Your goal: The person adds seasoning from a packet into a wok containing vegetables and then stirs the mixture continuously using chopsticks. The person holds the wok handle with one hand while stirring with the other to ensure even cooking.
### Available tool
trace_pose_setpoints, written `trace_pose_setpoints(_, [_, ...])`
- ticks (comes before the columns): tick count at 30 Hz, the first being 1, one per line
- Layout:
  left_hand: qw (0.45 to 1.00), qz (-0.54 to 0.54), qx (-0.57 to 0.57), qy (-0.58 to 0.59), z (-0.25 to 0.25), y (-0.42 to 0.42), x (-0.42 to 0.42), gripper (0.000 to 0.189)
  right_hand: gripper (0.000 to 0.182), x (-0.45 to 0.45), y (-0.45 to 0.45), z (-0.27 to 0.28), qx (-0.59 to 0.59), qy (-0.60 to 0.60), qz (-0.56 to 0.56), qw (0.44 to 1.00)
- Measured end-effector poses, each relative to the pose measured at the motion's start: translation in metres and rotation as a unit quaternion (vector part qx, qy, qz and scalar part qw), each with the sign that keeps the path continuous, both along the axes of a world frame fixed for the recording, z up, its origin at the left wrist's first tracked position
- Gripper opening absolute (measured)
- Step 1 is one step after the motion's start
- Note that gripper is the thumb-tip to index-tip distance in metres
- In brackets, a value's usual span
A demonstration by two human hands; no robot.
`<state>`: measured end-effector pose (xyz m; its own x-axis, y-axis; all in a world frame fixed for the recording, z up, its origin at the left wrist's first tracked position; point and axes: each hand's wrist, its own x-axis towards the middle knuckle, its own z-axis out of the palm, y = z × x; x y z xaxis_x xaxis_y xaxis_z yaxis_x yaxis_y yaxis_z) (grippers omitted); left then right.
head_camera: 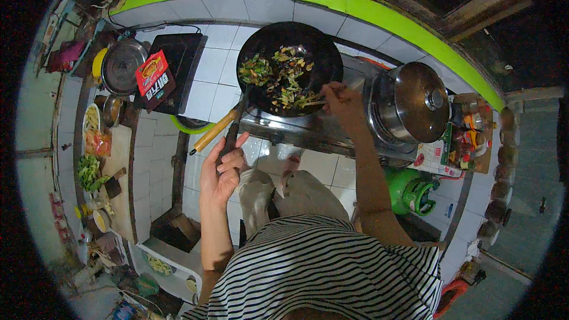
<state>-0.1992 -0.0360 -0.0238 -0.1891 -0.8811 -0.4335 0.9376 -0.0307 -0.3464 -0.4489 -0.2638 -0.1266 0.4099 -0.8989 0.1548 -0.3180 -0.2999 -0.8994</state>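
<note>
A black wok [326, 53] sits on the left side of a steel gas stove, with chopped green and brown food [291, 60] spread over its inside. My left hand [224, 166] holds the dark handle of a cooking ladle [242, 111]; the ladle's head lies at the wok's left side, heaped with food. Beside that handle, the wok's wooden handle [215, 132] points down to the left. My right hand [340, 100] grips chopsticks [314, 100] at the wok's lower right, their tips at the food.
A lidded steel pot [420, 102] stands on the right burner, above a green gas cylinder [406, 191]. Bottles [471, 142] stand farther right. To the left are a black induction cooker [189, 62] bearing a red packet [155, 80], a round metal pan [124, 66], and a cutting board [122, 142] with a cleaver [114, 186].
</note>
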Motion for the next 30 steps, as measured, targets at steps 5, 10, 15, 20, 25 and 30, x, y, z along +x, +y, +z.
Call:
trace_pose_setpoints(5, [1.0,0.002,0.002,-0.008,0.0,0.0,-0.001,0.051,0.015,0.003,0.011,0.019,0.014,0.014,0.04,0.999])
trace_pose_setpoints(10, [1.0,0.005,0.004,-0.012,0.001,0.0,-0.003,0.052,0.022,0.012,0.014,0.058,0.166,-0.017,-0.076,0.983])
trace_pose_setpoints(15, [1.0,0.002,0.004,-0.002,0.0,0.0,-0.003,0.052,0.023,0.017,0.015,0.057,0.176,0.06,-0.032,0.982])
trace_pose_setpoints(20, [1.0,0.004,0.002,0.0,0.0,0.002,-0.003,0.053,0.022,0.015,0.016,0.045,0.16,-0.033,-0.078,0.983])
trace_pose_setpoints(25, [1.0,0.001,-0.015,0.019,-0.003,0.003,-0.002,0.053,0.018,0.014,0.015,0.07,0.215,-0.12,-0.108,0.963])
trace_pose_setpoints(30, [1.0,-0.002,-0.004,0.007,-0.003,0.002,-0.002,0.052,0.017,0.015,0.013,0.075,0.198,-0.206,-0.096,0.953])
